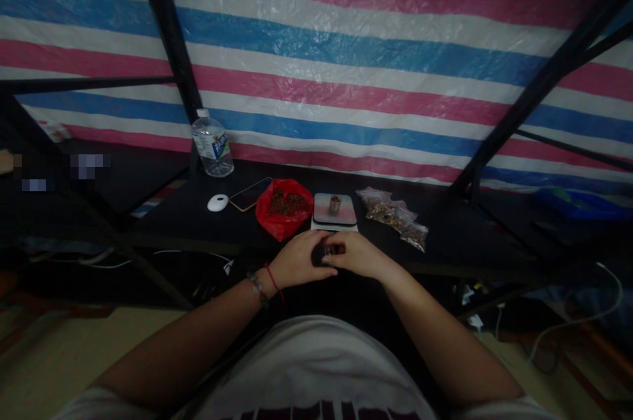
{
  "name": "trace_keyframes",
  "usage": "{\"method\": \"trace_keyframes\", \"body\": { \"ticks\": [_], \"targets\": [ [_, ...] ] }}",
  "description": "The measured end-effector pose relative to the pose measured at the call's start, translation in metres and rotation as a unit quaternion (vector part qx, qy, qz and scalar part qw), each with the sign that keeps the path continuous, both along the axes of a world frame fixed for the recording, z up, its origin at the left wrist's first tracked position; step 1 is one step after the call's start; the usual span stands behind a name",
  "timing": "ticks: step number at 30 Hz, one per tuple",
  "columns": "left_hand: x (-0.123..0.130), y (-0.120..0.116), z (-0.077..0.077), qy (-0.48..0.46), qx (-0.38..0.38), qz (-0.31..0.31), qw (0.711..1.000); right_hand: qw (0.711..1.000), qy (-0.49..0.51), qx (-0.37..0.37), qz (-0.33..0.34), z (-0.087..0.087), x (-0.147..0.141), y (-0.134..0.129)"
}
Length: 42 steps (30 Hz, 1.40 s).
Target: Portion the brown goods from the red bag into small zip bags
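My left hand [301, 258] and my right hand [359, 254] meet in front of the scale, both wrapped round a small dark container [321, 254], partly hidden by the fingers. On the plate of the digital scale [326, 215] stands a small metallic cup [335, 204] with brownish contents. Left of the scale lies an open red plastic bag [267, 215] holding a dark reddish-brown heap [285, 201]. Several small clear zip bags [390, 212] with brown bits overlap in a row to the right of the scale.
A large clear bottle [212, 146] stands at the back left of the black table [455, 229]. A white mouse-like object [217, 202] and a phone [250, 196] lie left of the red bag. Black metal posts frame both sides, before a striped plastic sheet [336, 90].
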<state>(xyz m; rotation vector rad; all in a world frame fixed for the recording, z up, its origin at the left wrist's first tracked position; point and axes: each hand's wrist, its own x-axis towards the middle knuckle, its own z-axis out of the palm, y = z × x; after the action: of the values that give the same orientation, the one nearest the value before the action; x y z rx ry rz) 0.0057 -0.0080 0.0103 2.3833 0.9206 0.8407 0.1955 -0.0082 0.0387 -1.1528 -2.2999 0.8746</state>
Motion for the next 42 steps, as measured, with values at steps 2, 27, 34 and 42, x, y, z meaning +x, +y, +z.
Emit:
{"method": "trace_keyframes", "body": {
  "ticks": [2,27,34,42],
  "targets": [
    [0.002,-0.001,-0.002,-0.02,-0.012,0.007,1.0,1.0,0.004,0.001,-0.008,-0.001,-0.002,-0.001],
    [-0.009,0.025,-0.024,-0.224,-0.212,-0.005,0.951,0.944,0.017,0.188,-0.272,-0.04,0.014,0.114],
    [-0.007,0.024,-0.025,-0.307,-0.267,-0.013,0.913,0.949,0.158,0.129,-0.242,-0.027,0.002,0.075],
    [-0.009,0.016,-0.014,-0.222,-0.149,0.009,0.963,0.953,0.277,0.004,-0.123,-0.004,-0.009,0.015]
  ]
}}
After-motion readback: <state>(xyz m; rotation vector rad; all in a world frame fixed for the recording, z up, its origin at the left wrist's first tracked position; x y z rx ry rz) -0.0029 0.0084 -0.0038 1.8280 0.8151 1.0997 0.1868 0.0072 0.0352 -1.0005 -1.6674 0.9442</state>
